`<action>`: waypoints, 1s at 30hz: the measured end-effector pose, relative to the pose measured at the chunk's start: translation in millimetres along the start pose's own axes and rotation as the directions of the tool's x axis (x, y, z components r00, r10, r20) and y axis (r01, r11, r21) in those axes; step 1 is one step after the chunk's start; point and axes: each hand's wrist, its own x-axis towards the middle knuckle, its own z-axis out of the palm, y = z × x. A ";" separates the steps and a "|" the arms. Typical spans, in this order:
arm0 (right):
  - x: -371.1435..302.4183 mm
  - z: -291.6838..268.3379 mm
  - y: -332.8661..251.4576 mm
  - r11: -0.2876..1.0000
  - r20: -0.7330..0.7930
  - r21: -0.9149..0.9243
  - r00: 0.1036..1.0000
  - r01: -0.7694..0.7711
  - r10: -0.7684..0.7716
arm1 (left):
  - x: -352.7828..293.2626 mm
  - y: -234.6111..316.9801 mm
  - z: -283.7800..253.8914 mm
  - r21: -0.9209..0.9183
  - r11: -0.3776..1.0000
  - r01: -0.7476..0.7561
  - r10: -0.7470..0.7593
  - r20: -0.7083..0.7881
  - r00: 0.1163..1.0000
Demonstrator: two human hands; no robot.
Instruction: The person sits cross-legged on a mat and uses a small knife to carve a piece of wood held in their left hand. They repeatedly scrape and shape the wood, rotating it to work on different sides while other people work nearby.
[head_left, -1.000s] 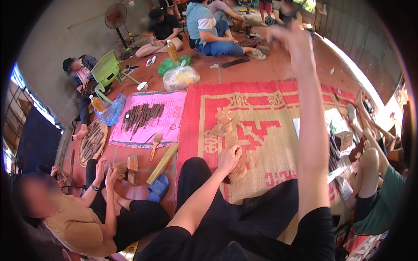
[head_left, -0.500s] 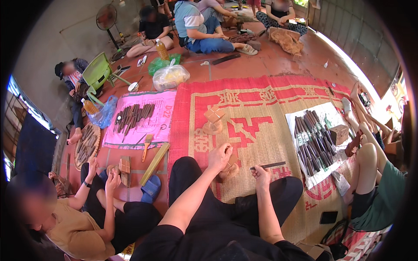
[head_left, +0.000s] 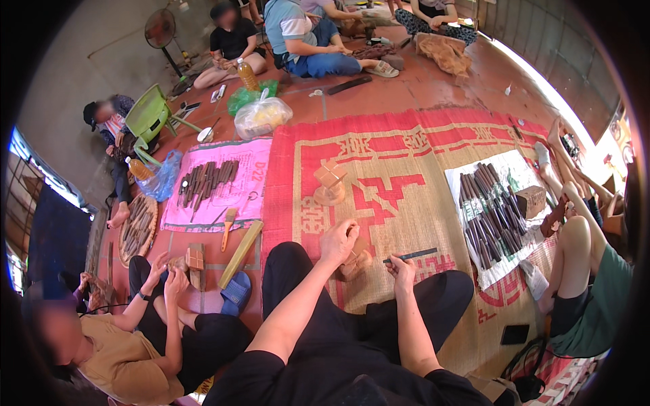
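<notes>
My right hand [head_left: 403,271] is closed around one end of a thin, dark, flat bar [head_left: 421,254], which points off to the right above my knee. My left hand [head_left: 340,240] has its fingers pinched together; whatever they hold, if anything, is too small to make out. Just under and beside that hand stands a brown wooden piece [head_left: 355,264] on the mat, partly hidden by it. Farther out on the woven red and tan mat [head_left: 406,210] rests a square wooden block [head_left: 330,173] on a rounded wooden base [head_left: 329,195].
To the right, dark sticks [head_left: 489,216] lie on a white sheet [head_left: 467,177] beside a wooden block [head_left: 531,201]. More lie on a pink sheet [head_left: 254,159] at left. A co-worker [head_left: 128,345] sits close on my left near a blue sandal [head_left: 236,294]; another person's knee [head_left: 574,237] is at right.
The bar in my right hand has shifted slightly left and its far end tilts up a little more. My left hand stays pinched beside the wooden piece. The view has shifted slightly.
</notes>
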 end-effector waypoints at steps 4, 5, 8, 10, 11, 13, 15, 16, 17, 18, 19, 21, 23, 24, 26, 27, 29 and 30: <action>2.3 -1.9 1.1 1.000 0.014 -0.021 1.000 -0.015 0.015 | 0.0 -1.7 3.2 -0.003 1.000 -0.028 0.028 -0.028 0.999; 3.6 -3.2 2.5 0.999 0.020 -0.031 1.000 -0.012 0.013 | 0.5 -1.2 3.8 -0.002 1.000 -0.029 0.029 -0.029 0.999; 6.3 -6.0 6.4 0.998 0.035 -0.060 0.999 -0.008 0.010 | 0.6 -1.8 4.7 -0.023 0.999 -0.025 0.025 -0.026 0.999; 5.9 -5.8 7.5 0.997 0.035 -0.071 0.999 -0.010 0.012 | 0.4 -4.5 5.5 -0.024 0.999 -0.031 0.031 -0.032 0.999; 4.8 -5.0 7.2 0.998 0.029 -0.068 0.999 -0.013 0.015 | 0.5 -6.3 5.9 -0.014 0.999 -0.039 0.039 -0.040 0.998; 2.4 -3.3 6.2 0.998 0.012 -0.062 1.000 -0.020 0.020 | -0.4 -8.5 5.0 -0.012 0.999 -0.036 0.035 -0.038 0.999; 4.6 -2.2 9.6 0.998 0.004 -0.063 1.000 -0.013 0.013 | 0.5 -10.1 1.3 -0.027 1.000 -0.014 0.014 -0.018 1.000; 5.2 -3.1 10.7 0.997 0.003 -0.073 1.000 -0.010 0.010 | 0.2 -9.6 0.4 -0.023 1.000 0.011 -0.011 0.005 1.000; 5.5 -4.1 11.6 0.997 0.001 -0.080 1.000 -0.007 0.007 | 0.8 -9.1 -1.1 -0.026 0.999 0.024 -0.024 0.017 1.000; 6.3 -3.8 12.7 0.998 -0.001 -0.066 1.000 -0.001 0.001 | 2.2 -8.2 -3.1 -0.029 0.999 0.036 -0.035 0.030 0.999; 6.4 -2.8 10.1 0.998 -0.005 -0.069 1.000 -0.003 0.003 | 3.3 -7.0 -1.5 -0.034 0.998 0.044 -0.043 0.050 0.998; 4.4 -4.7 4.1 0.998 -0.038 -0.065 0.999 0.005 -0.008 | 3.4 -6.6 4.0 0.070 0.997 0.015 -0.016 0.010 1.000; 15.2 -15.2 12.4 0.982 -0.050 -0.182 0.997 0.050 -0.060 | 6.0 -5.6 10.3 0.078 0.997 0.016 -0.020 0.053 0.998; 20.4 -17.0 21.3 0.980 -0.054 -0.193 0.997 0.047 -0.059 | 3.7 -0.4 6.1 0.026 0.999 0.047 -0.049 0.073 0.996; 21.7 -9.3 27.6 0.978 -0.038 -0.208 0.999 0.019 -0.027 | -1.0 1.2 -4.0 0.040 0.998 0.048 -0.051 0.070 0.996; 23.4 -10.2 29.1 0.975 0.017 -0.219 1.000 0.028 -0.025 | 2.8 -23.8 5.4 0.028 0.999 -0.033 0.033 0.026 0.999; 14.4 -8.2 24.0 0.975 -0.009 -0.224 1.000 0.009 -0.011 | 0.0 -12.6 -1.5 0.015 0.999 -0.051 0.051 0.034 0.998; 12.8 -13.8 20.3 0.976 -0.040 -0.216 0.999 0.024 -0.034 | 2.3 -4.7 2.1 0.002 0.998 -0.062 0.061 0.066 0.996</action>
